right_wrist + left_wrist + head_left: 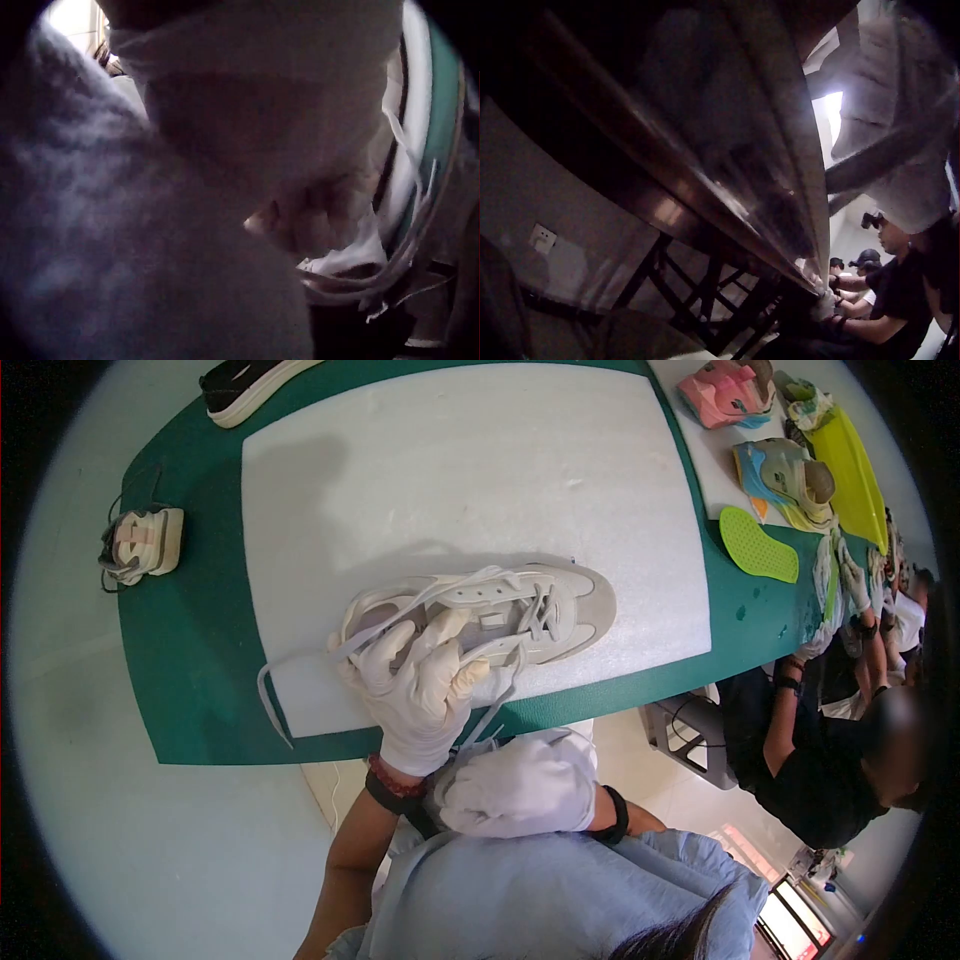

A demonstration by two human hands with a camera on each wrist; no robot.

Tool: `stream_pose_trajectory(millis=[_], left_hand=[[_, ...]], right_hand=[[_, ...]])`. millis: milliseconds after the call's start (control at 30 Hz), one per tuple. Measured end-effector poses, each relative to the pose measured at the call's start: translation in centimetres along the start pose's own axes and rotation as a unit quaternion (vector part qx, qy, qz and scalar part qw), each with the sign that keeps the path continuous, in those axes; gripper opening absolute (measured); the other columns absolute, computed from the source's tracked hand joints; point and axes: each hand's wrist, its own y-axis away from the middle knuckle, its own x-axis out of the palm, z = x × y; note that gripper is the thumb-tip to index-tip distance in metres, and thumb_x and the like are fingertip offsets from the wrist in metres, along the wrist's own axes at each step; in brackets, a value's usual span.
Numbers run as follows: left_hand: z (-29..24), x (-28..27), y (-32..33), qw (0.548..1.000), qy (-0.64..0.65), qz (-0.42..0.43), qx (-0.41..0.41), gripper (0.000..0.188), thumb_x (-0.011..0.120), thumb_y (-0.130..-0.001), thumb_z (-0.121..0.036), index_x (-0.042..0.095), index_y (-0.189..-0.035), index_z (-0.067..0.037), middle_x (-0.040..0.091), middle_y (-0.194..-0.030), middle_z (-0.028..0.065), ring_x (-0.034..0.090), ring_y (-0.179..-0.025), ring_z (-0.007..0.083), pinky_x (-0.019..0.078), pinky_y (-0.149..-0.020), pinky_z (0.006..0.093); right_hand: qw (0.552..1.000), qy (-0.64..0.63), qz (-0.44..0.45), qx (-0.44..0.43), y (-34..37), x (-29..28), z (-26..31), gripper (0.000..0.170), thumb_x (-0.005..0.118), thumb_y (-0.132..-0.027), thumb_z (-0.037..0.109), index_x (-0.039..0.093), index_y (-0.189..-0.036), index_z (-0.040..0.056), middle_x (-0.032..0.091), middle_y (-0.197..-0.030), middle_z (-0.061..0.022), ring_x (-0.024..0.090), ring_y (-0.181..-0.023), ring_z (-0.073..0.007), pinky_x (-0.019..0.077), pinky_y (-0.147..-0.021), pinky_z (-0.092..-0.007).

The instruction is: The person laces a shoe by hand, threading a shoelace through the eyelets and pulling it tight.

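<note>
Where the head view looks down on the green desk (190, 660), a pale shoe (600, 610) lies on a white board (450, 470), its toe directed rightward and its opening leftward. The gloved left hand (415, 685) grips the opening at the heel end, its fingers curled over the collar; the toe end extends well beyond them. The gloved right hand (520, 790) lies near the body, below the near edge of the desk, apart from the shoe; whether it pinches a lace cannot be told. The lacing appears part done: laces (265, 690) cross near the toe, while eyelets nearer the ankle look unfilled and long ends trail loose, with no bow visible. A small shoe (145, 545) stands at the left, and a yellow-green insole (760, 545) at the right. The left wrist view, largely dark, shows a wall socket (544, 238) and a seated person in black (889, 300); finger posture cannot be read there. In the right wrist view, blue clothing (75, 187) fills the left side, and lace strands hang beside pale glove fabric (262, 112), the fingertips being too shadowed to judge.
</note>
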Motion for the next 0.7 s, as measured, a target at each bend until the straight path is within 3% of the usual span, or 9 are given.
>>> stream_pose_trajectory(millis=[133, 167, 267, 333, 400, 467, 533, 633, 700], left_hand=[[0.1, -0.1, 0.1, 1.0, 0.014, 0.011, -0.004, 0.031, 0.066, -0.098, -0.045, 0.063, -0.095, -0.014, 0.074, -0.115, -0.0036, 0.047, -0.118, 0.0232, 0.0341, -0.108, 0.0407], [0.2, 0.0, 0.2, 1.0, 0.015, 0.006, -0.002, 0.031, 0.065, -0.098, -0.045, 0.064, -0.096, -0.014, 0.074, -0.116, -0.0032, 0.047, -0.119, 0.0237, 0.0342, -0.108, 0.0411], [0.3, 0.5, 0.8, 1.0, 0.006, 0.01, -0.007, 0.031, 0.062, -0.099, -0.047, 0.063, -0.093, -0.017, 0.073, -0.117, -0.0064, 0.047, -0.117, 0.0234, 0.0309, -0.107, 0.0495], [0.2, 0.7, 1.1, 1.0, 0.002, 0.015, -0.01, 0.03, 0.06, -0.099, -0.048, 0.062, -0.091, -0.019, 0.073, -0.118, -0.0077, 0.048, -0.116, 0.0232, 0.0295, -0.107, 0.0535], [0.2, 0.7, 1.0, 1.0, 0.009, 0.008, -0.013, 0.03, 0.061, -0.099, -0.047, 0.062, -0.092, -0.018, 0.073, -0.117, -0.0066, 0.048, -0.116, 0.0236, 0.0303, -0.106, 0.0534], [0.1, 0.7, 0.9, 0.999, 0.026, -0.013, -0.02, 0.029, 0.061, -0.098, -0.046, 0.063, -0.092, -0.018, 0.073, -0.117, -0.0056, 0.049, -0.116, 0.0241, 0.0311, -0.105, 0.0533], [0.1, 0.9, 1.0, 0.999, 0.037, -0.027, -0.029, 0.028, 0.062, -0.098, -0.045, 0.063, -0.092, -0.018, 0.073, -0.117, -0.0045, 0.049, -0.116, 0.0245, 0.0319, -0.105, 0.0532], [0.2, 1.0, 0.9, 0.999, 0.027, -0.037, -0.019, 0.026, 0.063, -0.097, -0.043, 0.064, -0.093, -0.017, 0.073, -0.116, -0.0024, 0.05, -0.116, 0.0255, 0.0333, -0.104, 0.0534], [0.2, 0.8, 0.7, 0.999, 0.012, -0.044, -0.004, 0.023, 0.065, -0.096, -0.039, 0.065, -0.094, -0.016, 0.073, -0.116, -0.0002, 0.051, -0.117, 0.0268, 0.0346, -0.102, 0.0541]], right_hand=[[0.984, -0.099, -0.056, 0.136, 0.3, -3.9, 1.4, 0.017, 0.069, -0.096, 0.024, 0.07, -0.089, 0.0081, 0.072, -0.084, -0.0085, 0.071, -0.074, -0.0249, 0.0562, -0.064, -0.035], [0.964, -0.187, -0.156, 0.11, 1.0, -3.4, 0.7, 0.012, 0.073, -0.094, 0.02, 0.071, -0.091, 0.0085, 0.073, -0.086, -0.009, 0.071, -0.072, -0.0233, 0.0566, -0.064, -0.0316], [0.897, -0.137, -0.392, 0.154, 0.1, -2.5, 2.9, 0.004, 0.074, -0.091, 0.01, 0.071, -0.09, 0.0073, 0.072, -0.082, -0.0073, 0.07, -0.07, -0.0257, 0.0563, -0.062, -0.0333], [0.902, -0.208, -0.371, -0.073, -2.9, -2.7, 2.4, 0.005, 0.07, -0.094, 0.011, 0.068, -0.097, 0.0073, 0.073, -0.092, -0.0071, 0.071, -0.078, -0.0274, 0.0562, -0.066, -0.0349], [0.952, -0.046, -0.276, -0.124, -6.7, -2.1, 4.1, 0.031, 0.068, -0.09, 0.017, 0.064, -0.119, 0.0098, 0.063, -0.092, -0.0051, 0.067, -0.08, -0.0288, 0.0528, -0.061, -0.0405], [0.946, 0.096, -0.293, -0.105, -9.7, 1.8, 5.7, 0.03, 0.063, -0.092, 0.021, 0.064, -0.119, 0.0097, 0.061, -0.083, -0.0052, 0.067, -0.074, -0.025, 0.051, -0.056, -0.039], [0.932, 0.3, -0.203, -0.02, -10.2, 4.3, 8.1, 0.023, 0.061, -0.094, 0.023, 0.064, -0.112, 0.0106, 0.061, -0.08, -0.0056, 0.066, -0.07, -0.0229, 0.0505, -0.054, -0.0381], [0.984, 0.168, -0.003, 0.062, -8.8, 5.7, 8.1, 0.018, 0.06, -0.094, 0.021, 0.065, -0.107, 0.01, 0.062, -0.075, -0.0044, 0.065, -0.063, -0.0211, 0.0505, -0.051, -0.0373], [0.986, 0.098, -0.12, -0.058, -6.3, 1.8, 5.5, 0.019, 0.061, -0.094, 0.02, 0.067, -0.109, 0.01, 0.063, -0.074, -0.0038, 0.066, -0.064, -0.0206, 0.0513, -0.051, -0.0363]])
